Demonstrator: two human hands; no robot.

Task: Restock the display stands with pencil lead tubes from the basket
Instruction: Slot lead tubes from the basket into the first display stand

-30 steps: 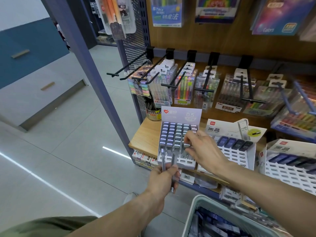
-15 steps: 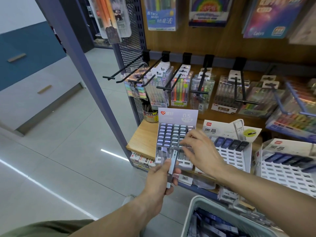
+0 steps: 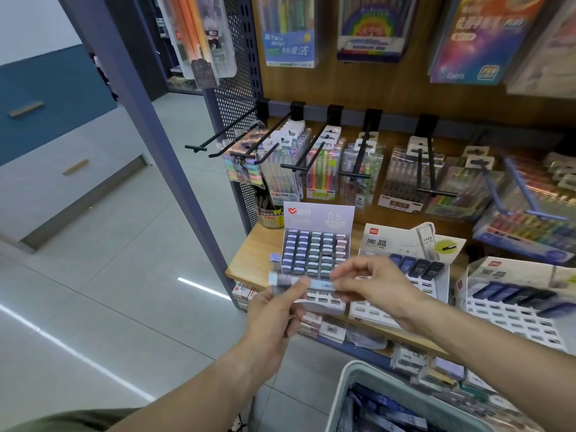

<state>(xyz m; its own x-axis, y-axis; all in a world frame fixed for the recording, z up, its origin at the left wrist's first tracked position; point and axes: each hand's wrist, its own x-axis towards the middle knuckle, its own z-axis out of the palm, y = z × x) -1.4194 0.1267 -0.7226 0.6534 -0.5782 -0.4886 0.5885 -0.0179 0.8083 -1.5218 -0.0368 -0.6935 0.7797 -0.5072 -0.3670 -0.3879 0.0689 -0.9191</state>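
Observation:
My left hand [image 3: 276, 310] grips a few pencil lead tubes; one stands upright [image 3: 275, 260] and one lies level [image 3: 307, 282] in front of the purple 0.5 display stand [image 3: 318, 244]. My right hand [image 3: 371, 285] pinches the right end of the level tube. The stand's upper rows are full of tubes; its front rows show bare slots. The pale basket [image 3: 352, 381] with dark-blue lead tubes [image 3: 380, 410] sits at the bottom right. Two white stands [image 3: 402, 294] [image 3: 514, 307] to the right hold a few dark tubes each.
The stands sit on a wooden shelf [image 3: 258, 254]. Black hooks [image 3: 237, 132] with packs of coloured pens jut out above it. A blue-grey post [image 3: 149, 126] stands on the left, with tiled floor [image 3: 109, 275] beyond it. Small boxes fill the shelf below.
My right hand left the stand's slots and came back to the tubes in my left hand. My left hand rose and turned one tube level.

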